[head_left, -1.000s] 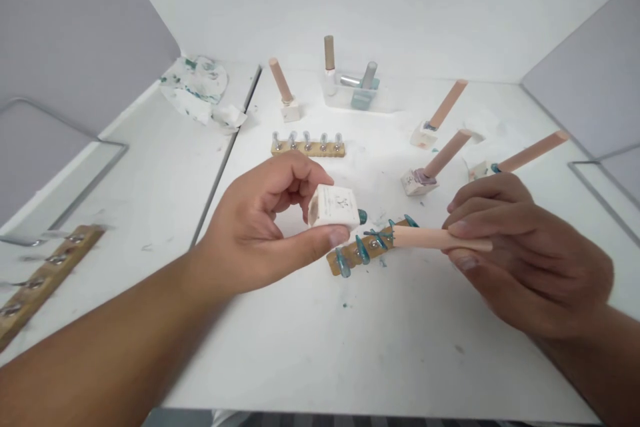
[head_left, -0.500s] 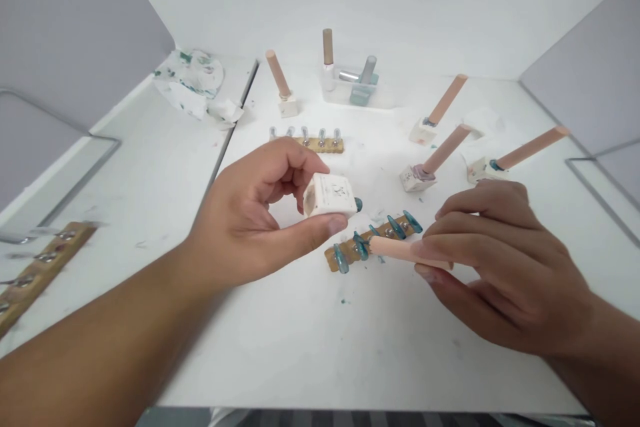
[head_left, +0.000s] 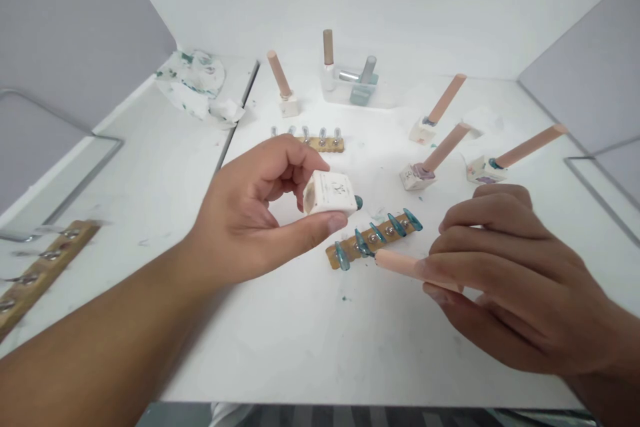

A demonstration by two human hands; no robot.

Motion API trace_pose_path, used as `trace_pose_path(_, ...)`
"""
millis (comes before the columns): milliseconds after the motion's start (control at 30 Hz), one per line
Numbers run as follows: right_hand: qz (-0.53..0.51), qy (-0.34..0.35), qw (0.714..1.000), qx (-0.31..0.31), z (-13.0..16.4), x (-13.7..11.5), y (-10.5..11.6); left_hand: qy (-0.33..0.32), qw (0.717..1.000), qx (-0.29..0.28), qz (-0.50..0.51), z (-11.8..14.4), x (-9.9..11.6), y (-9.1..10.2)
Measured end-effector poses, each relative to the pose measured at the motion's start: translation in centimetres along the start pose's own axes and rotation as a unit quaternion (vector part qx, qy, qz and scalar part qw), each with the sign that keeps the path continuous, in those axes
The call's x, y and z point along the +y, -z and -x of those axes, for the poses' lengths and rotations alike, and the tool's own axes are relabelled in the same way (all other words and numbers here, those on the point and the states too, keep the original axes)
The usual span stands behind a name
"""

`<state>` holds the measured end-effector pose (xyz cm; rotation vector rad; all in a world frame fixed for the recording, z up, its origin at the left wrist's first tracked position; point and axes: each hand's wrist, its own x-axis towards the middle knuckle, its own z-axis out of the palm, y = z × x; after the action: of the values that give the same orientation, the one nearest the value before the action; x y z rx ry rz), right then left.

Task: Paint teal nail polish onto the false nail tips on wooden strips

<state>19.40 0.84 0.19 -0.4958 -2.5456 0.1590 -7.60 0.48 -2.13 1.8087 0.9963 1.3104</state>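
My left hand pinches a small white square polish bottle on its side, its teal-stained neck pointing right. My right hand grips a long peach brush cap, whose tip touches a teal nail near the left end of a wooden strip. That strip lies on the white table between my hands and carries several teal-painted false nails.
A second wooden strip with clear nails lies behind the bottle. Several white bottles with peach caps stand at the back and right. Crumpled stained tissue sits at the back left. Another wooden strip lies far left.
My right hand has drawn the brush cap down and toward me, from over the strip's middle to its near-left nail. My left hand with the bottle stayed nearly still.
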Motion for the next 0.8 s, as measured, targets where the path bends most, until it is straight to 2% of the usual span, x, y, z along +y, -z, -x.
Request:
trace_pose_path(200, 0.003, 0.019, 1.000, -0.011, 0.1, 0.0, 0.2, 0.017, 1.000, 0.008, -0.008, 0.0, 0.1, -0.1)
trace_pose_path(467, -0.001, 0.034, 0.999, -0.021, 0.2, 0.0, 0.4, 0.001, 1.000, -0.002, -0.011, 0.0, 0.0, 0.0)
trace_pose_path(600, -0.008, 0.032, 0.999, -0.003, 0.2, 0.3, 0.7, 0.006, 1.000, -0.001, 0.003, 0.0, 0.0, 0.0)
trace_pose_path(700, -0.057, -0.008, 0.997, 0.050, 0.6, 1.0, 0.5, 0.016, 1.000, 0.004, 0.012, 0.1, 0.0, 0.1)
trace_pose_path(800, -0.158, -0.130, 0.968, 0.145, 1.3, 1.7, -0.5, 0.044, 0.998, 0.029, 0.031, 0.0, 0.1, 0.2)
